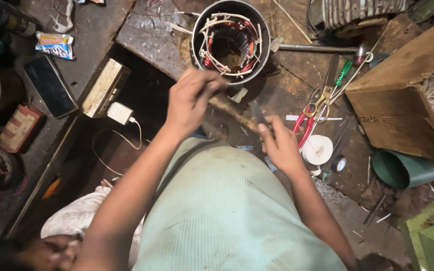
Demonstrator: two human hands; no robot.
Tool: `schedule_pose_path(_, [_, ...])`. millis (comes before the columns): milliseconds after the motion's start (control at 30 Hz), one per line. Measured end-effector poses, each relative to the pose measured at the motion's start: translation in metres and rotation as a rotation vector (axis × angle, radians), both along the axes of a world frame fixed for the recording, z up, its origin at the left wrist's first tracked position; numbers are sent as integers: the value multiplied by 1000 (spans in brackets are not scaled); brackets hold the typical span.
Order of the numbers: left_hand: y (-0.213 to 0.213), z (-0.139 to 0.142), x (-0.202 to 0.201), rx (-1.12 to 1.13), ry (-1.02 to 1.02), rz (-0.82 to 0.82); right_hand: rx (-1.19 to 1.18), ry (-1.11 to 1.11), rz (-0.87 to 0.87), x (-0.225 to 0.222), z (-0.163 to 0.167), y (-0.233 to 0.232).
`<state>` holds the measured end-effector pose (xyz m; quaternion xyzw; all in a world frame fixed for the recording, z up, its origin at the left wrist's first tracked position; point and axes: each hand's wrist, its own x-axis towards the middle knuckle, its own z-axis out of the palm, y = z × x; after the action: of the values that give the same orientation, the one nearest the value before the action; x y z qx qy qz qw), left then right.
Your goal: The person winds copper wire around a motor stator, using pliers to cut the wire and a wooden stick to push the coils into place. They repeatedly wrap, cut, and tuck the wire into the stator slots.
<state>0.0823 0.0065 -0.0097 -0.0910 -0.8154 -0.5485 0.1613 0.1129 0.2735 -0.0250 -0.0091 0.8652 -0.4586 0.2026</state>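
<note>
A round metal motor stator (231, 41) with red copper windings and white sleeving lies on the worn wooden bench (287, 85). My left hand (192, 100) hovers just below its rim, fingers pinched on something thin that I cannot make out. My right hand (280, 145) is lower and to the right, closed around a dark slim tool whose tip points up toward the stator.
Scissors (322, 98), red-handled pliers (305, 125), a green screwdriver (342, 73), a white tape roll (318, 149) and a wooden box (403, 100) lie to the right. A phone (50, 86), a charger (120, 113) and a green tube (408, 169) are nearby.
</note>
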Motion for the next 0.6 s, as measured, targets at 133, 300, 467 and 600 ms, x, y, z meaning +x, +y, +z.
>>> schedule_pose_path(133, [-1,-31,46,589,-377,47,51,678,231,-7,14,-31])
schedule_pose_path(300, [-2,-52,66,701,-415,78,198,814,403,-27,4,-71])
schedule_pose_path(467, [-2,-32,69,624,-640,163,338,819,419,-33,7,-85])
schedule_pose_path(600, [-6,-16,67,322,-360,167,228,798,426,-31,14,-84])
